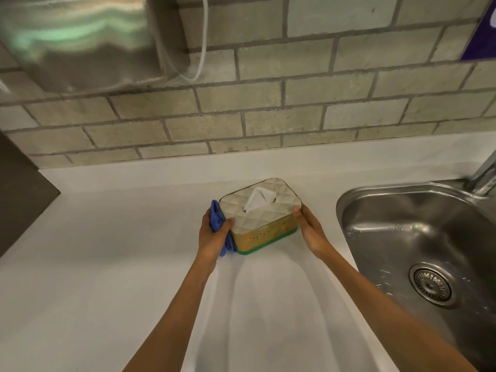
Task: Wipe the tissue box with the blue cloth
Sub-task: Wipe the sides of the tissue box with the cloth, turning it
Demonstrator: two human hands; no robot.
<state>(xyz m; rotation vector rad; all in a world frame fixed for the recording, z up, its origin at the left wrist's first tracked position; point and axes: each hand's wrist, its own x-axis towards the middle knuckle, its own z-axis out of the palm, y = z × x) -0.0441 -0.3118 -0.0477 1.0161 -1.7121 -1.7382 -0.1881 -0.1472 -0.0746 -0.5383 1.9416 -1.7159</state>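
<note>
1. Tissue box [261, 218] on the white counter [107, 264], held between both hands; quilted pale top, yellowish side wall with small coloured dots, green band along the base; white tissue [259, 201] poking up through the top slot, between the two thumbs.
2. Left hand [214, 232] against the box's left end; fingers curled round the blue cloth [218, 220], pressing it flat to that end wall; thumb hooked over the near-left top corner, touching the quilted lid.
3. Blue cloth bunched between left palm and box; one fold sticking up beyond the fingertips, another hanging down below the heel of the hand beside the green base.
4. Right hand [308, 226] on the box's right end; fingers held together and laid along the side wall, thumb tip resting on the top edge; nothing pinched, only bracing; fingertips themselves hidden behind the box, so exact curl impossible to tell.
5. Steel sink [402, 210] to the right of the right hand, apart from the box; drain [430, 284] in its floor, water drops on the metal; tap base [483, 178] at the far right edge.
6. Grey brick-tiled wall [268, 103] beyond the fingertips of both hands; white cord [201, 49] hanging in a loop on it at upper left.
</note>
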